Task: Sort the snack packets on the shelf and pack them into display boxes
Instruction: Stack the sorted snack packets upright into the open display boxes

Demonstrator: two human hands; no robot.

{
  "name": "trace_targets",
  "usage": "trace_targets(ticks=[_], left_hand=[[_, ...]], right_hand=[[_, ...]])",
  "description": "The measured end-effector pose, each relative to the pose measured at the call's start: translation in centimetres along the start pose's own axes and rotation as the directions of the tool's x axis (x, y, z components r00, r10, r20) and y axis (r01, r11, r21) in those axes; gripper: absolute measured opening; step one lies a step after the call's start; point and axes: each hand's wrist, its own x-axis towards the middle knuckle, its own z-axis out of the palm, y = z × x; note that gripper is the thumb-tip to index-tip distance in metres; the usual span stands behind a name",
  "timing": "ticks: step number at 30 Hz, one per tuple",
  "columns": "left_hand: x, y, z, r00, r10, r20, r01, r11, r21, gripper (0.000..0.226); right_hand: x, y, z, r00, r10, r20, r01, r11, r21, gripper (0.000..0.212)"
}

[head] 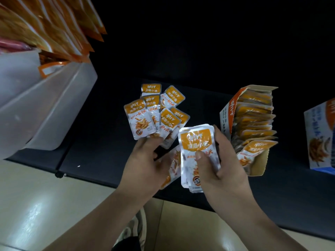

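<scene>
Loose packets point(157, 113): I count several, orange-white, fanned and overlapping on shelf point(101, 142).
Stack point(196, 142): squared, face up, in right hand point(223, 160).
Box point(226, 113): open, packets filed upright inside.

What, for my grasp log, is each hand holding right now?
Left hand: grips the lower ends of the fanned packets.
Right hand: grips a packet stack, thumb on its front.

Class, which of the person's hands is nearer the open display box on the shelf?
Right. The right hand, gripping a packet stack, sits just left of the open display box; the left hand grips fanned packets farther left.
</scene>
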Motion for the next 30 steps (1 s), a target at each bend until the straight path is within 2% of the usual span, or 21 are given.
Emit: trace_targets(ticks=[2, 4, 6, 8, 9, 12, 14, 17, 19, 21, 25, 30], left_hand=[[-0.3, -0.4, 0.6, 0.997, 0.023, 0.07, -0.034, 0.984, 0.174, 0.058], [-0.3, -0.3, 1.1, 0.991, 0.017, 0.136, -0.05, 0.968, 0.247, 0.07], [-0.2, 0.1, 1.1, 0.985, -0.039, 0.167, -0.008, 0.962, 0.273, 0.066], [-0.1, 0.6, 0.9, 0.98, -0.087, 0.178, 0.037, 0.963, 0.269, 0.042], [0.1, 0.9, 0.6, 0.982, -0.092, 0.164, 0.05, 0.969, 0.243, 0.024], [0.5, 0.9, -0.7, 0.982, -0.14, 0.129, 0.134, 0.989, 0.059, 0.028], [0.9, 1.6, -2.3, 0.981, -0.157, 0.11, 0.17, 0.979, -0.116, 0.01], [0.9, 4.7, -4.0, 0.99, -0.123, 0.076, 0.143, 0.906, -0.398, 0.025], [0.3, 7.2, -4.5, 0.989, -0.049, 0.137, 0.108, 0.878, -0.466, 0.023], [-0.1, 9.5, -4.5, 0.975, 0.034, 0.222, 0.062, 0.91, -0.411, 0.021], [0.0, 13.2, -3.9, 0.92, 0.114, 0.376, -0.056, 0.985, -0.161, 0.045], [0.5, 17.6, -3.9, 0.892, 0.202, 0.403, -0.252, 0.965, 0.073, 0.033]], right_hand=[[-0.3, -0.5, -0.5, 0.999, -0.027, -0.039, 0.027, 1.0, -0.009, 0.062], [-0.4, -0.8, -0.9, 0.996, -0.06, -0.068, 0.059, 0.998, -0.019, 0.062], [-0.4, -1.0, -1.1, 0.993, -0.086, -0.085, 0.084, 0.996, -0.027, 0.06], [-0.5, -1.3, -1.4, 0.994, -0.071, -0.083, 0.072, 0.997, 0.002, 0.06], [-0.6, -1.6, -1.6, 0.995, -0.063, -0.076, 0.064, 0.998, 0.012, 0.06], [-0.6, -2.4, -2.8, 0.993, -0.064, -0.099, 0.065, 0.998, 0.009, 0.06], [-0.4, -3.1, -3.8, 0.992, -0.069, -0.106, 0.069, 0.998, 0.002, 0.059], [-0.5, -4.2, -5.8, 0.988, -0.089, -0.126, 0.093, 0.995, 0.027, 0.054], [-0.7, -4.9, -7.4, 0.985, -0.103, -0.137, 0.111, 0.993, 0.048, 0.053], [-0.8, -5.1, -8.9, 0.98, -0.118, -0.162, 0.128, 0.99, 0.054, 0.057], [-0.6, -4.1, -12.6, 0.965, -0.09, -0.248, 0.118, 0.988, 0.101, 0.065], [-1.0, -2.4, -16.8, 0.936, -0.079, -0.343, 0.135, 0.98, 0.143, 0.054]])
